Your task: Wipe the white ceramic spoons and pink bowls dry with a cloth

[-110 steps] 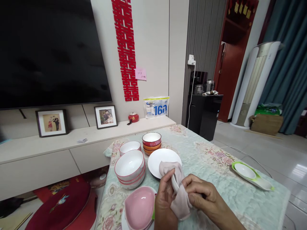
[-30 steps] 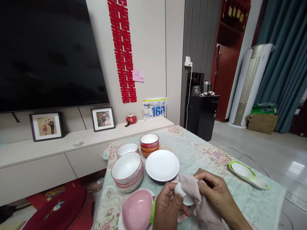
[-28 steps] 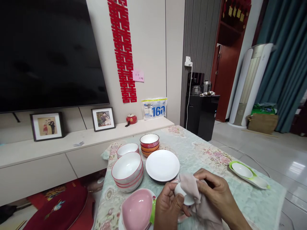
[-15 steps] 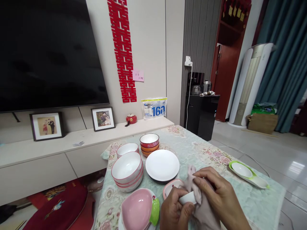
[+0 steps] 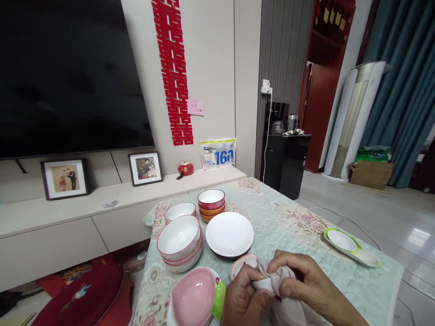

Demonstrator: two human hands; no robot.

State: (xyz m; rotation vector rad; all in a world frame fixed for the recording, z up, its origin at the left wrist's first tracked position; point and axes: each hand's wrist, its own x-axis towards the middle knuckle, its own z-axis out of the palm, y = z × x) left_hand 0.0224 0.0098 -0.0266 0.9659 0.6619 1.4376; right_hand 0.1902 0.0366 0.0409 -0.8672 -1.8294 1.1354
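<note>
Between both hands, low in the head view, is a small white ceramic dish (image 5: 262,285), mostly covered by fingers and cloth, so its full shape is hidden. My left hand (image 5: 246,296) grips its left side, thumb in front. My right hand (image 5: 301,283) pinches a greyish-pink cloth (image 5: 285,305) over the dish's right edge. Just behind my left hand sits a small pink-rimmed dish (image 5: 243,265), partly covered. A pink peach-shaped bowl (image 5: 193,296) with a green leaf handle lies to the left. Beyond them rests a white plate (image 5: 230,234) on top of a dark-edged one.
White bowls with pink rims (image 5: 180,240) are stacked at the left, near red and orange bowls (image 5: 211,206). A green-edged spoon-shaped dish (image 5: 353,246) lies at the table's right. A floral cloth (image 5: 272,222) covers the table. A low cabinet (image 5: 129,203) runs behind.
My right hand has moved down and slightly left, bringing the cloth closer around the small dish. The raised cloth corner is lower now. My left hand has shifted slightly.
</note>
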